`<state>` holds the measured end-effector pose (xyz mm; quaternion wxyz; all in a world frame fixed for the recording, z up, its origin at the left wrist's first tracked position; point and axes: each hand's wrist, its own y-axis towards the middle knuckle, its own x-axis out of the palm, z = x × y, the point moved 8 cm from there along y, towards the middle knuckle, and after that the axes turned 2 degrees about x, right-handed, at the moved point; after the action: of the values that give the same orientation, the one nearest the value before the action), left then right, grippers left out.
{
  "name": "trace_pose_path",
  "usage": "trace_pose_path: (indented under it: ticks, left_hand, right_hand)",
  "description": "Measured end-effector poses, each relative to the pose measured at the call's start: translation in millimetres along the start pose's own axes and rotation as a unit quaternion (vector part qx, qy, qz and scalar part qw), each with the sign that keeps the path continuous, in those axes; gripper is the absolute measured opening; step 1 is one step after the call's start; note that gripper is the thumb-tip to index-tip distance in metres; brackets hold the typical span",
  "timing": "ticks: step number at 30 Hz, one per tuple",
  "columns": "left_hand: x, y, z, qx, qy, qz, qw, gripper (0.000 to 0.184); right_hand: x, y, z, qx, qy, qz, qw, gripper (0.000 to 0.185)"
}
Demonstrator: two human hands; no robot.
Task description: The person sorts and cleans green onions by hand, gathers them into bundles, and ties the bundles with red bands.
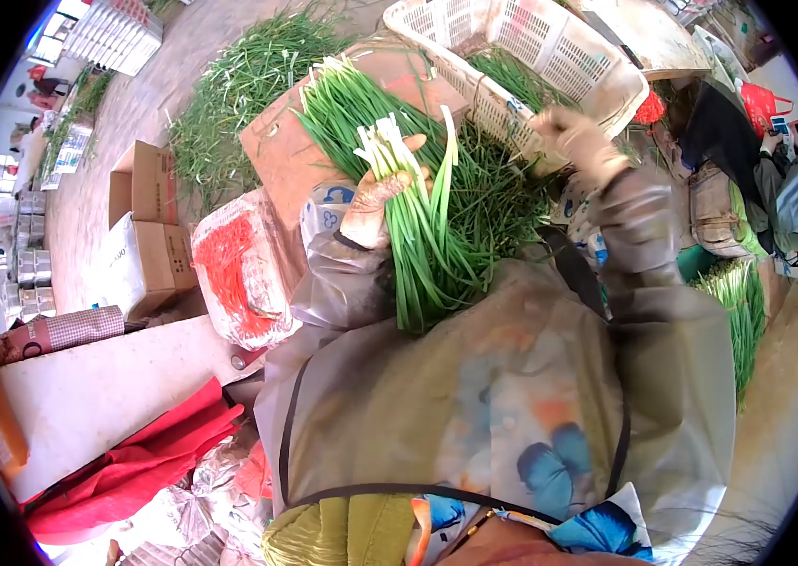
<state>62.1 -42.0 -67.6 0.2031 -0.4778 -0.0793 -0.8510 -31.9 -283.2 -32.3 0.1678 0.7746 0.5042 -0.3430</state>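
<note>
You have, in front of you, a slender-leaved green bundle with whitish stem ends; at one o'clock, a cream, slatted plastic crate; at nine, a maroon cylindrical roll, partly pale-checked; at eight, a crumpled, plain red sheet.

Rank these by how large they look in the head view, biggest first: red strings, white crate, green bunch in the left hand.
1. White crate
2. Green bunch in the left hand
3. Red strings

Apparent size only; real sizes may differ.
</note>
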Motion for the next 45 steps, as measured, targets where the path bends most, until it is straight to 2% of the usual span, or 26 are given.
trace_pose_path:
  ticks: [1, 2, 3, 4, 5, 6, 7, 9, 12, 15, 17, 19, 20, 21, 22, 23, 24, 27, 29, 32, 35, 38, 39, 41, 43, 45]
  left_hand:
    - [-1, -1, 1, 0.005, 0.004, 0.014, 1.0, 0.064]
    - [-3, 0, 3, 0.008, 0.009, 0.026, 1.0, 0.063]
    - [-3, 4, 4, 0.01, 0.01, 0.024, 1.0, 0.063]
    - [-5, 5, 5, 0.021, 0.021, 0.032, 0.999, 0.062]
    - [-8, 4, 5, 0.028, 0.033, 0.042, 0.998, 0.061]
    - [-5, 5, 5, 0.038, 0.042, 0.048, 0.997, 0.057]
    - [-2, 5, 4, 0.035, 0.046, 0.048, 0.997, 0.057]
    - [6, 7, 4, 0.035, 0.043, 0.035, 0.998, 0.053]
    - [7, 3, 7, 0.06, 0.054, 0.06, 0.995, 0.052]
    - [9, -1, 4, 0.063, 0.056, 0.065, 0.994, 0.054]
    - [-10, 2, 9, 0.086, 0.104, 0.108, 0.985, 0.055]
    - [-7, 4, 29, 0.121, 0.106, 0.149, 0.976, 0.049]
    - [3, 4, 50, 0.159, 0.133, 0.102, 0.973, 0.042]
    - [32, 9, 80, 0.051, -0.229, -0.128, 0.963, 0.039]
    - [35, 1, 116, 0.192, -0.102, -0.088, 0.972, 0.037]
    - [48, -13, 146, 0.301, 0.004, -0.086, 0.95, 0.037]
    - [43, -24, 171, 0.357, 0.03, -0.099, 0.928, 0.033]
    - [45, -51, 208, 0.403, -0.028, -0.17, 0.899, 0.023]
    - [18, -69, 235, 0.438, -0.088, -0.243, 0.861, 0.027]
    - [5, -83, 242, 0.492, -0.099, -0.242, 0.831, 0.027]
    - [5, -78, 238, 0.492, -0.098, -0.236, 0.833, 0.027]
    - [7, -70, 228, 0.476, -0.087, -0.212, 0.849, 0.028]
    - [7, -67, 222, 0.468, -0.079, -0.194, 0.859, 0.028]
    - [15, -58, 210, 0.46, -0.007, -0.129, 0.878, 0.035]
    - [21, -38, 176, 0.412, 0.099, -0.043, 0.905, 0.037]
    - [4, -6, 115, 0.261, -0.141, -0.076, 0.952, 0.042]
  right_hand:
    - [15, 1, 22, 0.067, -0.303, -0.026, 0.95, 0.026]
    - [36, 4, 25, -0.033, -0.235, -0.03, 0.971, 0.032]
    - [37, -22, -19, -0.081, -0.007, -0.003, 0.997, 0.037]
    - [59, -33, -38, 0.023, 0.25, -0.118, 0.961, 0.042]
    - [74, -44, -57, 0.055, 0.309, -0.157, 0.936, 0.042]
    - [78, -52, -84, 0.009, 0.266, -0.122, 0.956, 0.043]
    - [79, -53, -97, -0.079, 0.065, -0.034, 0.994, 0.04]
    - [91, -55, -120, -0.135, -0.04, 0.016, 0.99, 0.033]
    - [96, -51, -131, -0.152, -0.07, 0.069, 0.983, 0.024]
    - [110, -44, -131, -0.148, -0.158, 0.024, 0.976, 0.026]
    - [113, -41, -133, -0.136, -0.147, 0.005, 0.98, 0.027]
    - [114, -41, -134, -0.156, 0.038, -0.012, 0.987, 0.028]
    - [119, -39, -130, -0.145, 0.069, -0.043, 0.986, 0.03]
    - [112, -40, -125, -0.164, -0.074, -0.051, 0.982, 0.026]
    - [114, -31, -105, -0.143, -0.122, -0.056, 0.981, 0.02]
    - [117, -21, -81, -0.122, -0.169, -0.062, 0.976, 0.017]
    - [107, -14, -59, -0.094, -0.175, -0.04, 0.979, 0.015]
    - [74, 2, 19, -0.007, -0.203, 0.006, 0.979, 0.015]
    - [66, 4, 63, -0.007, -0.209, 0.014, 0.978, 0.016]
    - [50, -12, 82, 0.037, -0.124, 0.011, 0.992, 0.017]
    - [29, -17, 80, 0.101, -0.147, 0.061, 0.982, 0.02]
    - [17, -13, 80, 0.128, -0.104, 0.043, 0.985, 0.026]
    - [7, -11, 77, 0.08, -0.117, 0.094, 0.985, 0.024]
    - [-13, 1, 50, 0.05, -0.004, 0.147, 0.988, 0.021]
    - [-19, 2, -34, -0.085, 0.155, 0.161, 0.971, 0.019]
    - [6, -3, -118, -0.215, 0.2, 0.081, 0.953, 0.021]
